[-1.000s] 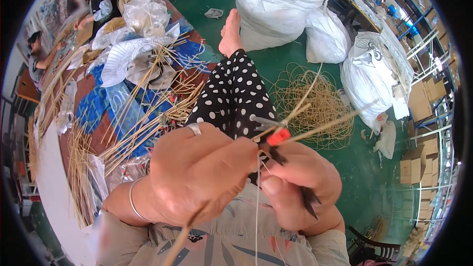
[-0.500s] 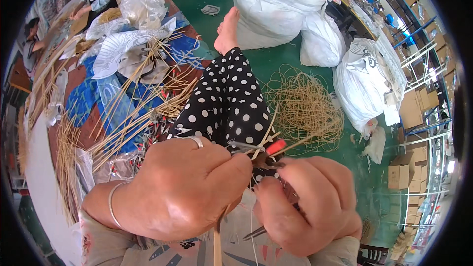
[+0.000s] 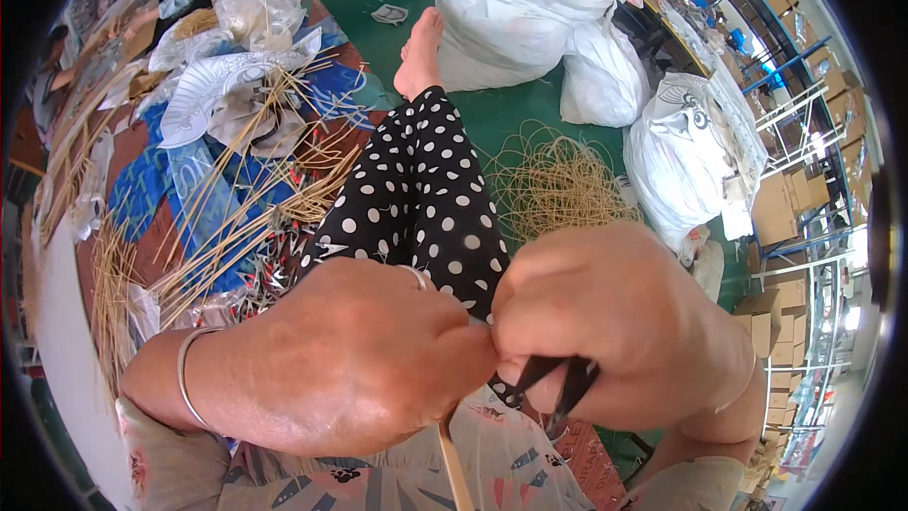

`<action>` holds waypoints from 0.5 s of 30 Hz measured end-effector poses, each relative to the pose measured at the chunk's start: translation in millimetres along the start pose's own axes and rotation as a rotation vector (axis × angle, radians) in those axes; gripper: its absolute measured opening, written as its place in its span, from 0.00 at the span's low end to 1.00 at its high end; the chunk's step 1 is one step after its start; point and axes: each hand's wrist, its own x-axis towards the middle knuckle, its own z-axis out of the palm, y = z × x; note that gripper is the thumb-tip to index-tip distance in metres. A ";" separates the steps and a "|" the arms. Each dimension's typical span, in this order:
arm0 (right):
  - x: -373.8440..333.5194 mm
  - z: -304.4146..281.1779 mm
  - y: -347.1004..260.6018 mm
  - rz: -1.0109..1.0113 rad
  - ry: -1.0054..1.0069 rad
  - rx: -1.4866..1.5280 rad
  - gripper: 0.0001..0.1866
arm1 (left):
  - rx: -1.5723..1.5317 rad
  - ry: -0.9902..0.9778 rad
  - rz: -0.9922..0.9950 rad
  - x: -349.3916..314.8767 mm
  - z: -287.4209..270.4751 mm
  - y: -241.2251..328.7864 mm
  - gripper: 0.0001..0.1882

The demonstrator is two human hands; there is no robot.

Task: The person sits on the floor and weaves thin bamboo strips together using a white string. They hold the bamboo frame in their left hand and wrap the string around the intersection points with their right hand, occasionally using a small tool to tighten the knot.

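My left hand (image 3: 369, 350) is closed, knuckles up, above my lap. From under it a thin pale bamboo strip (image 3: 454, 464) sticks out toward me. My right hand (image 3: 605, 322) is closed too, its fingertips meeting those of the left. Out of its underside poke the dark prongs of a black two-pronged tool (image 3: 567, 388), perhaps snips, lying in the palm. Whatever the fingertips pinch between them is hidden behind the hands.
Bundles of bamboo strips (image 3: 236, 227) and blue cloth (image 3: 194, 203) cover the low table at left. A coil of thin cane (image 3: 558, 180) lies on the green floor, near white sacks (image 3: 515, 24). Two people work at far left. Cardboard boxes (image 3: 780, 199) fill shelves at right.
My right hand has risen and turned knuckles up, against the left. The crossed strips and red piece between the hands are now hidden. The tool's prongs have swung up.
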 end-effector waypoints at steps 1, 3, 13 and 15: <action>1.4 0.2 4.5 0.035 -0.049 0.096 0.06 | 0.001 -0.020 0.023 0.4 0.3 0.2 0.08; 4.3 -0.5 8.7 0.167 -0.151 0.296 0.05 | 0.002 -0.065 0.066 0.3 2.5 -0.5 0.08; 10.4 33.1 45.3 0.352 -0.318 0.880 0.05 | -0.189 0.082 0.169 -0.9 17.5 -11.9 0.08; 6.7 43.2 47.0 0.264 -0.222 0.988 0.06 | -0.132 0.107 0.129 -5.3 20.8 -11.3 0.05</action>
